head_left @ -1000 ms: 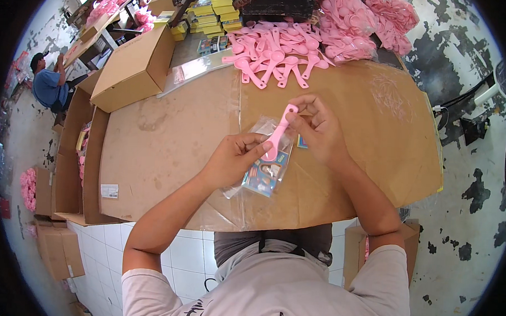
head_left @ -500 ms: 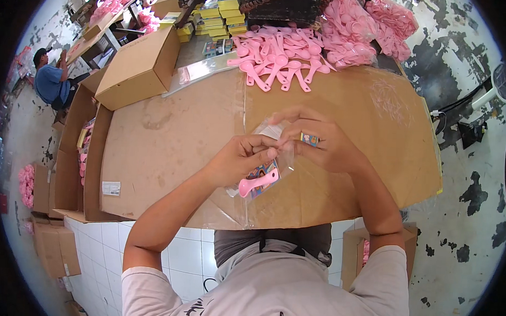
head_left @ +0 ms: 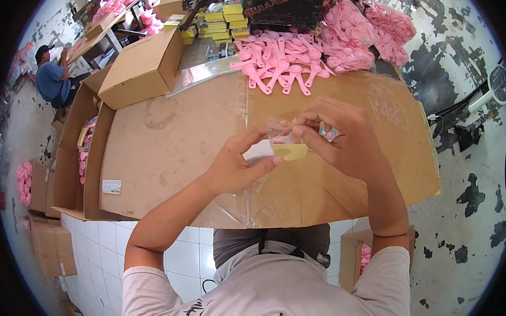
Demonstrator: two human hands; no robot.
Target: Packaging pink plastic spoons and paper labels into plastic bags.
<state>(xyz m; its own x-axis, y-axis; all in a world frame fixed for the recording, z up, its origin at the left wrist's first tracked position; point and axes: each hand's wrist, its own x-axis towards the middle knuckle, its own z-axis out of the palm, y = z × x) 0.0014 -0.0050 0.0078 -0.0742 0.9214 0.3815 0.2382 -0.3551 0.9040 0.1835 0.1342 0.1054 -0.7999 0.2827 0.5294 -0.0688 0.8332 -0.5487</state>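
Observation:
My left hand [head_left: 239, 163] grips a clear plastic bag [head_left: 275, 131] between thumb and fingers. Inside it show a yellow and white card [head_left: 291, 152] and a bit of pink, mostly hidden. At the bag's right upper edge, the thumb and a finger of my right hand [head_left: 345, 140] pinch the film. A small colourful printed card [head_left: 329, 133] peeks out between that hand's fingers; the rest of it is covered. Beyond my hands lies a loose heap of pink plastic scoops [head_left: 278, 64].
Bagged pink scoops [head_left: 349, 33] lie at the far right, stacks of yellow-edged cards [head_left: 233, 15] at the back. A closed carton [head_left: 139, 70] and an open box [head_left: 92, 202] line the left. Flat clear film [head_left: 208, 70] lies near the heap. A person in blue [head_left: 55, 81] sits far left.
The bag has been turned and lifted, so its yellow and white side now shows instead of the pink scoop. My right hand has shifted a little right.

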